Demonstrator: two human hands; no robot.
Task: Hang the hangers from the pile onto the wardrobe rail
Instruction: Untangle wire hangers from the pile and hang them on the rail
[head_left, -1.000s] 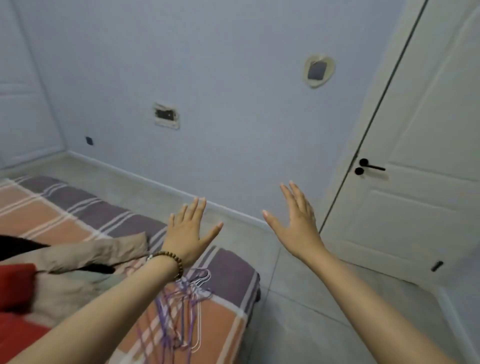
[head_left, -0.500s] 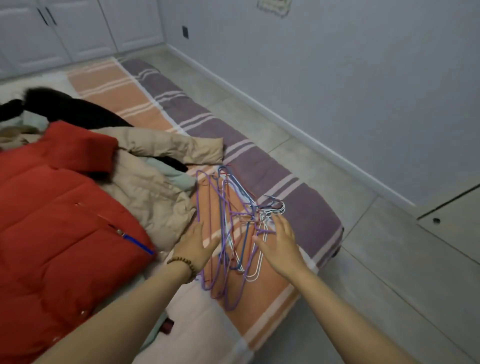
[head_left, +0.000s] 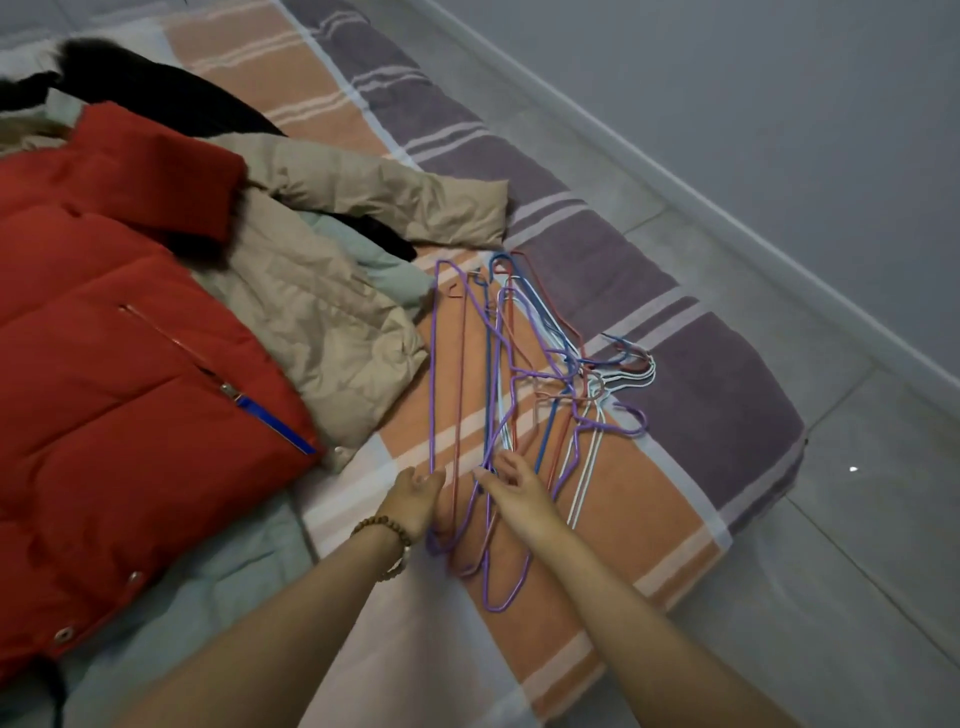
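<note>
A tangled pile of thin wire hangers, purple, blue, red and white, lies on the striped bedcover near the bed's right edge. Both my hands are at the near end of the pile. My left hand, with a bead bracelet on its wrist, has its loosely bent fingertips against the leftmost purple and red wires. My right hand is on top of the wires, with its thumb and fingers pinching a purple hanger. The wardrobe rail is out of view.
A red padded jacket and a beige jacket lie on the bed to the left of the hangers, with dark clothing behind them. Grey tiled floor and a skirting board along the wall run to the right of the bed.
The view swung from the wall and door down to the bed. Both hands came down from open in the air onto the near end of the hanger pile, close together.
</note>
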